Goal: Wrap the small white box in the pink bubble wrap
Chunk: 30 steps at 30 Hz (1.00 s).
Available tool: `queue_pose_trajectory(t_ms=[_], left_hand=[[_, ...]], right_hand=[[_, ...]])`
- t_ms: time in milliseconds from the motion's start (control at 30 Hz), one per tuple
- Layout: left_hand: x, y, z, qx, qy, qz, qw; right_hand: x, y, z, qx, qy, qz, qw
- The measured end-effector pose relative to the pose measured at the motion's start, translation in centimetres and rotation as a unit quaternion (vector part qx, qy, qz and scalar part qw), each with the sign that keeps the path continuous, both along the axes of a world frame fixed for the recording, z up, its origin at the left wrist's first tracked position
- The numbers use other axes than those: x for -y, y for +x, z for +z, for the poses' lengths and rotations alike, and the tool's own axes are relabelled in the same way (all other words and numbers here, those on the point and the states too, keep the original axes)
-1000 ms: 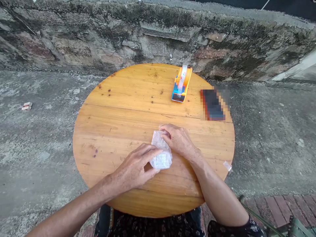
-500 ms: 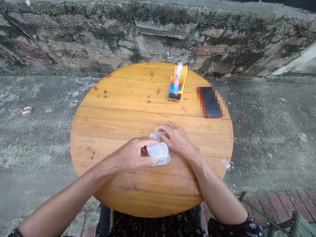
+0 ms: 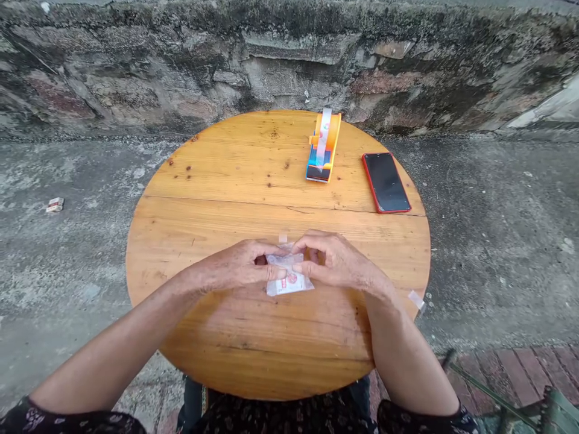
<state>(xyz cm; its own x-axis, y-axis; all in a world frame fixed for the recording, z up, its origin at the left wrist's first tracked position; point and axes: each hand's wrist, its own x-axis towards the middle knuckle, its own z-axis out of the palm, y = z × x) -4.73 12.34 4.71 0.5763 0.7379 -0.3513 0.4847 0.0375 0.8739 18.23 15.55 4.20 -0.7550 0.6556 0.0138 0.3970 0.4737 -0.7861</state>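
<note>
A small packet in bubble wrap (image 3: 289, 284) lies near the middle of the round wooden table (image 3: 217, 217). White and red print shows through its clear wrapping. My left hand (image 3: 244, 264) grips its left side, thumb on top and fingers at the far edge. From the right, my right hand (image 3: 332, 260) pinches it the same way, its thumb pressing on the wrap close to the left thumb. Just beyond the packet a short strip of clear tape (image 3: 283, 238) shows.
A yellow and blue tape dispenser (image 3: 324, 147) stands at the table's far side. To its right lies a red-edged phone (image 3: 386, 182). A piece of clear tape (image 3: 416, 299) hangs on the right table edge. A stone wall (image 3: 289, 72) rises behind the table.
The packet's printed red face now shows, where a whitish face with a label was up. My right hand has come down from the far edge to its right side, thumb on top.
</note>
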Motion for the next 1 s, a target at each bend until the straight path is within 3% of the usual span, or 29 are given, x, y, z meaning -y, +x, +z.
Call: queue_pose_trajectory(t_ms=[333,567,733,1000], left_hand=[[0.6,-0.4,-1.5,-0.056,0.116,0.036,0.991],[1.9,-0.4,-1.6,-0.117,0.181,0.103,0.971],[2.5,-0.1,-2.2,-0.094,0.180,0.172,0.964],[6.0,1.6,-2.5,-0.105,0.354,0.249,0.895]], right_hand=[[-0.1,-0.5,-0.2,0.037,0.027,0.005,0.999],[0.0,-0.9,-0.8,0.013,0.004,-0.005,1.000],[0.1,-1.0,-0.8,0.004,-0.044,-0.039,0.998],[0.0,-1.1,-1.1,-0.002,-0.060,-0.045,0.997]])
